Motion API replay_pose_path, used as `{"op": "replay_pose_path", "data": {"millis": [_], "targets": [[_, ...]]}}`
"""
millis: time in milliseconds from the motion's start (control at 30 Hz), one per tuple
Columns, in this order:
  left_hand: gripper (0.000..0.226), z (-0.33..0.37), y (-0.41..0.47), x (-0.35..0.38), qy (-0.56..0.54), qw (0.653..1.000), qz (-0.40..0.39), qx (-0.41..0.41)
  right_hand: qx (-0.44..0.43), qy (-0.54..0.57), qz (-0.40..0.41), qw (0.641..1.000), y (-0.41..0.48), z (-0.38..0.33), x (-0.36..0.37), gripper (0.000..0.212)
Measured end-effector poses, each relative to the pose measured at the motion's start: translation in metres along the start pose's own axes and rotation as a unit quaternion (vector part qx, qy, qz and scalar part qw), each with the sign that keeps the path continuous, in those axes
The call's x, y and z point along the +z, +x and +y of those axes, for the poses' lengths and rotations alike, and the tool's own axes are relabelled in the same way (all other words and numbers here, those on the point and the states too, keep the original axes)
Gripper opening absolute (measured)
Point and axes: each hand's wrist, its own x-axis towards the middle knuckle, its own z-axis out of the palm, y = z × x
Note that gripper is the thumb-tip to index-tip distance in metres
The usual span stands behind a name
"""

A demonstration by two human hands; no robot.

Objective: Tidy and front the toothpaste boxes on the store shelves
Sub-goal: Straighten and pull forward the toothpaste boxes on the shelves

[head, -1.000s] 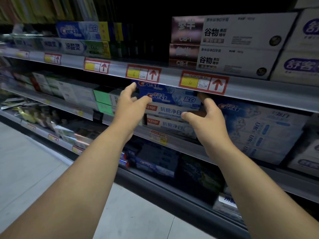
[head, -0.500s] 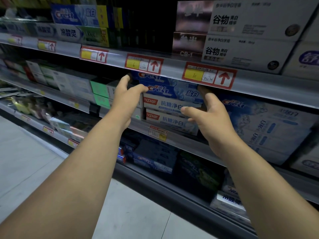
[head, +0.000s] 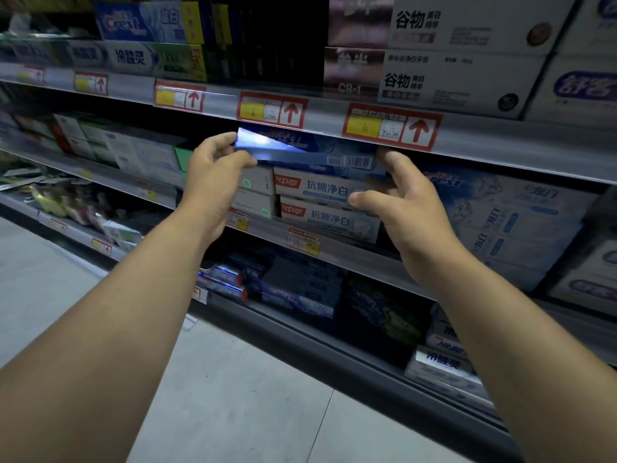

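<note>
Middle shelf, toothpaste bay.

- Your left hand (head: 213, 175) pinches the left end of the blue box (head: 310, 153), with the fingers over the top edge and the thumb underneath.
- Your right hand (head: 410, 202) meets the right end of the same box. Its fingers curl up round that end. The thumb is spread wide and sits lower, apart from the blue box and in front of the white boxes (head: 320, 190).
- The blue box is held between both hands, just under the upper shelf rail (head: 330, 123). It is tipped so that its barcode side faces you. The left end catches a bright glare, and part of the Crest lettering shows above.
- It sits above two white boxes with red logos, stacked one on the other. You cannot tell whether it touches the top one.
- Price tags with red arrows are clipped to the rail directly above. One is marked 6 (head: 272, 111) and one is marked 10 (head: 392, 128).
- A larger pale Crest pack (head: 507, 212) stands just right of your right hand on the same shelf.
- Small white cartons with green dots (head: 255, 195) sit behind your left hand.
- On the top shelf, big white boxes (head: 467, 75) are stacked to the right. More boxes are on the left, and they are blurred.
- Grey tiled floor (head: 233, 396) lies below your forearms.
</note>
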Motion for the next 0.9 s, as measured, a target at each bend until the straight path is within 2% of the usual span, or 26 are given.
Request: {"op": "replay_pose_path", "data": {"millis": [167,300,367,467,633,733,900], "targets": [[0.025,-0.005,-0.012,-0.010,-0.006,1.000,0.015,-0.009,0.023,0.039,-0.001,0.999,-0.012,0.004,0.003,0.078],[0.020,-0.015,-0.029,-0.019,-0.009,0.999,0.028,-0.032,0.063,0.071,0.007,0.996,-0.025,0.014,0.005,0.074],[0.022,-0.021,-0.037,-0.025,-0.001,0.998,0.019,-0.052,0.080,0.070,0.016,0.994,-0.032,0.019,0.004,0.069],[0.037,-0.032,-0.048,-0.034,0.025,0.997,-0.021,-0.076,0.102,0.052,0.016,0.993,-0.043,0.026,0.003,0.064],[0.030,-0.048,-0.072,-0.044,0.035,0.991,-0.059,-0.119,0.130,0.050,0.001,0.990,-0.064,0.033,-0.003,0.052],[0.032,-0.057,-0.083,-0.049,0.053,0.988,-0.068,-0.132,0.154,0.058,-0.010,0.986,-0.073,0.041,-0.004,0.053],[0.035,-0.079,-0.093,-0.052,0.102,0.982,-0.081,-0.137,0.185,0.061,-0.014,0.981,-0.080,0.059,-0.001,0.040]]}}
